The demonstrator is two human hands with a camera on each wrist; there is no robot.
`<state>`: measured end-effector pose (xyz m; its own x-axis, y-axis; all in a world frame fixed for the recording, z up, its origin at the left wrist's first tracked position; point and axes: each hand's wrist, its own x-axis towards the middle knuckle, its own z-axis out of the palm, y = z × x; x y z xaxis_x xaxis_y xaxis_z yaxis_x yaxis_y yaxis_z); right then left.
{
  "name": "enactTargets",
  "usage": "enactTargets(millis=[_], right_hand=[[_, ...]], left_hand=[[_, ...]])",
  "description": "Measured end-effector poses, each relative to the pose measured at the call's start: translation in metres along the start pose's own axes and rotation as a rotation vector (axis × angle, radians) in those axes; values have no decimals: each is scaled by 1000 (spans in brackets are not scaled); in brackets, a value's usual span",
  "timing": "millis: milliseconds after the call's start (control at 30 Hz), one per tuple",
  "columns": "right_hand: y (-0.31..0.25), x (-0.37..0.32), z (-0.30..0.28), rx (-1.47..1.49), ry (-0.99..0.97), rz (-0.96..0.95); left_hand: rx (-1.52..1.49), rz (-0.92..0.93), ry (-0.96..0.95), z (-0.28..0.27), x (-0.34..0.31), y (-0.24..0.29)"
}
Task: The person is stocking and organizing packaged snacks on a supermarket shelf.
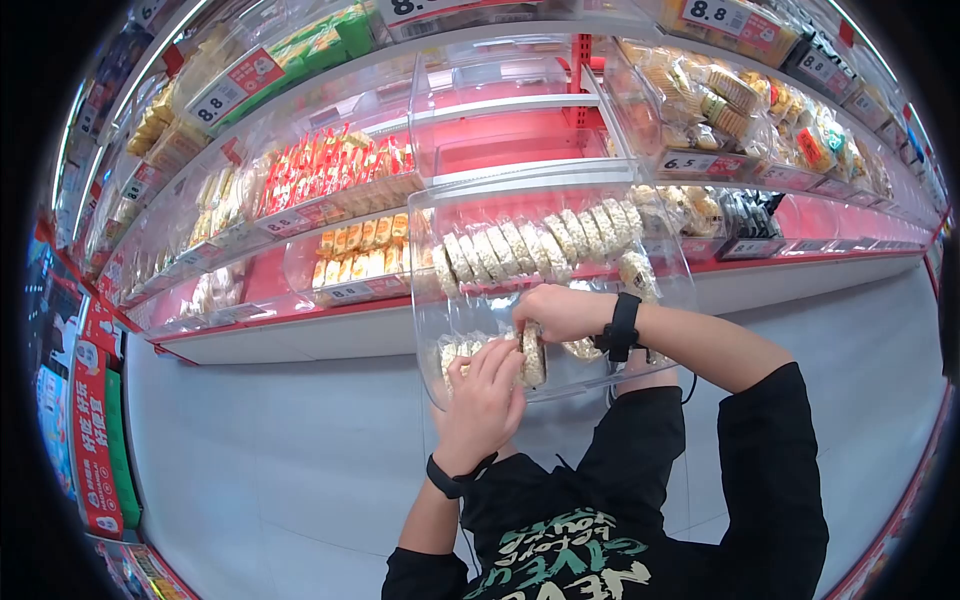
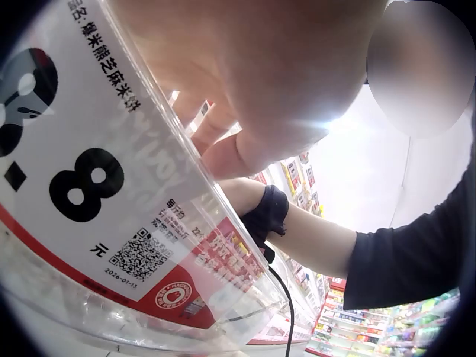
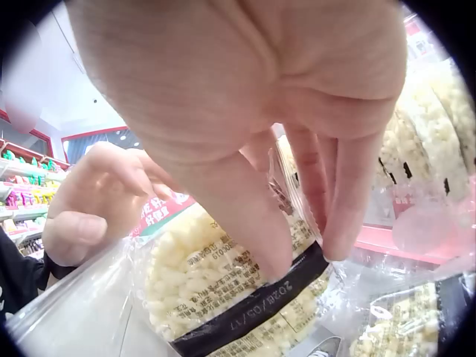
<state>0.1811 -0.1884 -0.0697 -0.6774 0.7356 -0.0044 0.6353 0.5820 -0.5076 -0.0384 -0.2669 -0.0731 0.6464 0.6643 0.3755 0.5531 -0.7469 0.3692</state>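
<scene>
A clear plastic bin holds a back row of wrapped puffed-rice cakes and a shorter front row. My right hand reaches into the front part and pinches the top of an upright wrapped cake. In the right wrist view, the thumb and fingers of that hand hold the wrapper of the cake, which has a dark date strip. My left hand lies over the front row with fingers slightly bent, beside that cake. The left wrist view shows this hand above the bin's front label.
Shelves of packaged snacks stand behind the bin, with red packets at the left and bagged pastries at the right. A red shelf section lies directly behind. A cable hangs near the bin.
</scene>
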Motion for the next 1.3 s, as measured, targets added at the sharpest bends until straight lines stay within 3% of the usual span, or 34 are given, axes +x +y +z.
enactTargets(millis=[100,200,300,400,500,633,733,933,1067,1300], right_hand=[[-14,-7,-11,208,1,168],[1,-13,-8,219,46,170],[25,-16,-9,-152,20,154],[19,-20,-4,-331,-259,227],[20,-15,11,-394,-327,205],[19,-19,2,-273,-546,281],[5,-28,-26,-197,-535,253],[-22,-56,-108,217,-198,-15],[-29,-74,-115,489,-135,6],[-9,-61,-93,361,-173,8]], left_hand=[[33,119,-30,0,7,11],[81,147,-75,9,15,13],[96,124,-100,11,17,11],[102,120,-106,13,15,12],[125,116,-99,15,15,12],[137,109,-91,15,13,12],[156,114,-82,16,13,12],[150,105,-72,17,13,11],[144,97,-61,18,13,12],[123,83,-57,15,12,13]])
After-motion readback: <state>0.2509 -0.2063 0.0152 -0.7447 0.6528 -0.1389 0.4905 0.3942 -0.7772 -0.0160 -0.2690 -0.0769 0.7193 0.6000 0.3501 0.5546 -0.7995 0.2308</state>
